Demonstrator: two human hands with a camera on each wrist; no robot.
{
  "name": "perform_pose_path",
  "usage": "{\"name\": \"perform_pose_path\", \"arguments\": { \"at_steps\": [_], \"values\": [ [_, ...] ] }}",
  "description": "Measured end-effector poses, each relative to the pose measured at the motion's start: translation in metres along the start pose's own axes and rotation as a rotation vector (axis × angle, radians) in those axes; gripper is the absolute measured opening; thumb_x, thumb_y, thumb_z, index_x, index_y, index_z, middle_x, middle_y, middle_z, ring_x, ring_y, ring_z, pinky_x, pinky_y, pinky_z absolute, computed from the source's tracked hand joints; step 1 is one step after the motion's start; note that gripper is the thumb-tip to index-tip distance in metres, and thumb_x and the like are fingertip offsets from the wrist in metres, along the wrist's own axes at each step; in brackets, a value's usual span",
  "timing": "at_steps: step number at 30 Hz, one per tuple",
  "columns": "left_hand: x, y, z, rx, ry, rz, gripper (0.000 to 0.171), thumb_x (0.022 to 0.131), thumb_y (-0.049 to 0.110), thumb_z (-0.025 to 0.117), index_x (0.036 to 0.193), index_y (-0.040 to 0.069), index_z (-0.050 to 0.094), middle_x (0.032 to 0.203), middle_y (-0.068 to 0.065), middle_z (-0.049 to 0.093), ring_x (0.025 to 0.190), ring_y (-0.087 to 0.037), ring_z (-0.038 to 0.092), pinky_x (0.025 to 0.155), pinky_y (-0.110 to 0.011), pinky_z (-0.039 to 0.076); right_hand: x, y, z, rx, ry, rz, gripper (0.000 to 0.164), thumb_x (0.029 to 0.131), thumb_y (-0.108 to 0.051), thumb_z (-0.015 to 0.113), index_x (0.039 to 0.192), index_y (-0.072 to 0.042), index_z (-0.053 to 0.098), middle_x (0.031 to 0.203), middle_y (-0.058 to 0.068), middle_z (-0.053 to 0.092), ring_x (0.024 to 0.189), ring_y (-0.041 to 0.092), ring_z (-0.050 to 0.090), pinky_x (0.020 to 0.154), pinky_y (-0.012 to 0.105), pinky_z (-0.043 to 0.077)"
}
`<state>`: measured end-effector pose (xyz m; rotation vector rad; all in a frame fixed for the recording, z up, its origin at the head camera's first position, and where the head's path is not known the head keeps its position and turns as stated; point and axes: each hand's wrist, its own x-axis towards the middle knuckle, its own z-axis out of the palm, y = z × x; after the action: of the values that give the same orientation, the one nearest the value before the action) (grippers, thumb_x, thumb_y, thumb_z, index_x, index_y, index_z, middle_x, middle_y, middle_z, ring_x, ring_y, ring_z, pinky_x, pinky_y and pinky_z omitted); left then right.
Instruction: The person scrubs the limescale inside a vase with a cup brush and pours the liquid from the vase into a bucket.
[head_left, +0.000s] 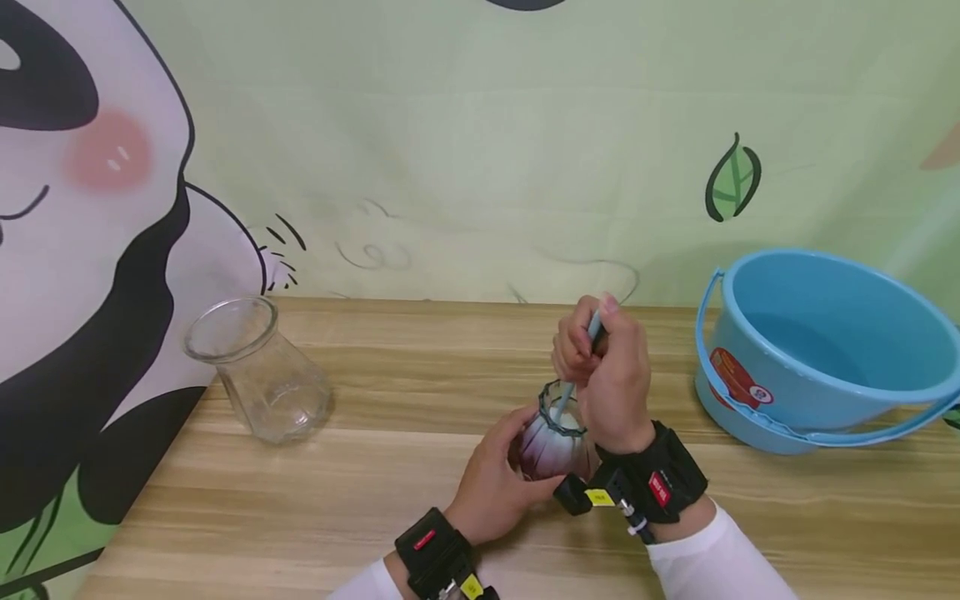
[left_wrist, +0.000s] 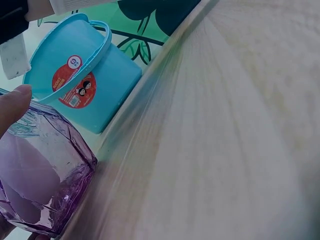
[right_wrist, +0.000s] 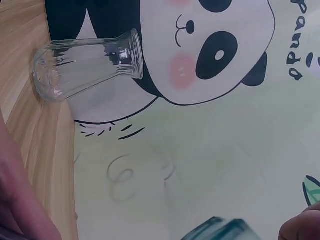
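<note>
A purple faceted glass vase (head_left: 555, 446) with a teal rim stands on the table in the head view. My left hand (head_left: 498, 483) holds it around its lower body, thumb in front and fingers behind. In the left wrist view, the thumb lies along the left side of the vase (left_wrist: 55, 170). My right hand (head_left: 611, 367) grips a thin light blue handle (head_left: 595, 325) with the fingers curled round it. This handle slants down through the vase's mouth; its lower end is hard to make out inside. The right wrist view catches only the teal rim (right_wrist: 220, 230) at the bottom.
A clear glass jar (head_left: 273, 383) with a flared rim stands upright at the left of the table. On the right is a light blue bucket (head_left: 795, 417), its handle lowered in front. Behind the wooden table (head_left: 390, 500) hangs a panda-printed backdrop (head_left: 450, 150).
</note>
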<state>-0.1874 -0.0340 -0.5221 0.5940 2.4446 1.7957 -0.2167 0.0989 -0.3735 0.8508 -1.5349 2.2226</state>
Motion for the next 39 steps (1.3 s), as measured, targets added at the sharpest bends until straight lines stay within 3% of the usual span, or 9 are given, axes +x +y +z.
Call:
{"name": "perform_pose_path", "arguments": {
  "at_steps": [17, 23, 31, 39],
  "values": [
    [0.000, 0.004, 0.002, 0.030, 0.012, 0.009, 0.074, 0.073, 0.044, 0.083, 0.137, 0.034, 0.045, 0.122, 0.009, 0.055, 0.108, -0.009, 0.050, 0.091, -0.039, 0.048, 0.004, -0.027, -0.004, 0.154, 0.025, -0.060, 0.044, 0.100, -0.033, 0.031, 0.061, -0.011, 0.030, 0.049, -0.004, 0.022, 0.039, 0.009, 0.021, 0.034, 0.028, 0.011],
    [0.000, 0.004, 0.003, 0.025, 0.007, 0.004, 0.074, 0.074, 0.044, 0.083, 0.136, 0.036, 0.045, 0.123, 0.010, 0.054, 0.108, -0.009, 0.050, 0.091, -0.040, 0.047, 0.003, -0.026, -0.002, 0.123, 0.004, -0.090, 0.046, 0.100, -0.033, 0.031, 0.060, -0.010, 0.028, 0.049, -0.004, 0.022, 0.039, 0.008, 0.021, 0.033, 0.026, 0.013],
    [0.000, 0.001, 0.001, 0.009, -0.002, -0.014, 0.075, 0.074, 0.040, 0.083, 0.138, 0.036, 0.044, 0.123, 0.010, 0.053, 0.105, -0.011, 0.050, 0.085, -0.034, 0.049, 0.005, -0.010, -0.006, 0.058, 0.028, -0.051, 0.044, 0.099, -0.029, 0.026, 0.060, -0.010, 0.028, 0.048, -0.003, 0.022, 0.038, 0.009, 0.020, 0.031, 0.028, 0.012],
    [-0.001, -0.003, 0.000, 0.024, 0.007, 0.029, 0.072, 0.076, 0.030, 0.083, 0.137, 0.028, 0.046, 0.119, 0.002, 0.056, 0.100, -0.014, 0.052, 0.079, -0.031, 0.051, 0.001, 0.005, -0.005, -0.050, -0.022, -0.064, 0.045, 0.102, -0.023, 0.024, 0.061, -0.006, 0.030, 0.049, -0.001, 0.025, 0.038, 0.011, 0.021, 0.031, 0.030, 0.014]
  ]
}}
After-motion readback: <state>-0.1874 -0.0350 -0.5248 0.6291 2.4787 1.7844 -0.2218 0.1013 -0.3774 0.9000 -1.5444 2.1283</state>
